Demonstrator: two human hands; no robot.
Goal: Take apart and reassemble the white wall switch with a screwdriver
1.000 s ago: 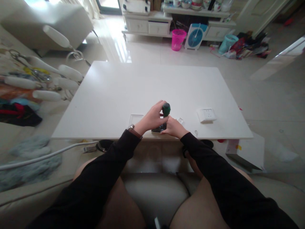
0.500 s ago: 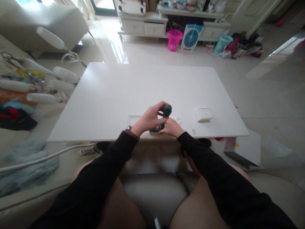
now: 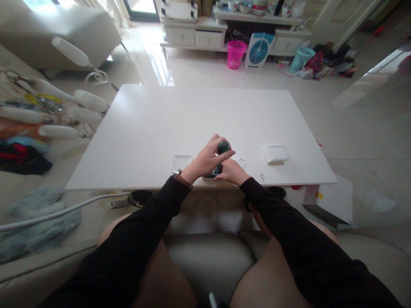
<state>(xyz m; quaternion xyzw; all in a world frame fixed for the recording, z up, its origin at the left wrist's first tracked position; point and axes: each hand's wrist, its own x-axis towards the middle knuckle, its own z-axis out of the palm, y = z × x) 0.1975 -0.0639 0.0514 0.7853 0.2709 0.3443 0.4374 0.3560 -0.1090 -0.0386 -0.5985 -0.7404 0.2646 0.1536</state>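
Note:
My left hand [image 3: 207, 159] is closed around the green and black handle of a screwdriver [image 3: 223, 146], which stands roughly upright. Its tip is hidden behind my hands. Below it, at the table's near edge, lies a small unit with a black back [image 3: 212, 173], apparently a wall socket turned face down. My right hand [image 3: 233, 172] grips that unit from the right, thumb on its near side. A square white frame [image 3: 182, 163] lies left of my hands. Just right of them is a small white piece [image 3: 240, 162].
On the white table [image 3: 180, 115], a white wall socket [image 3: 275, 153] stands to the right. A small clear item [image 3: 262, 177] lies near the front edge. A lamp with white shades [image 3: 91, 100] reaches close to the table's left side. Beyond are a pink basket [image 3: 236, 55] and a blue fan [image 3: 258, 50].
My left fingers have shifted on the screwdriver handle, the thumb now stretched further right across it. The handle has moved slightly left. My right hand stays on the unit.

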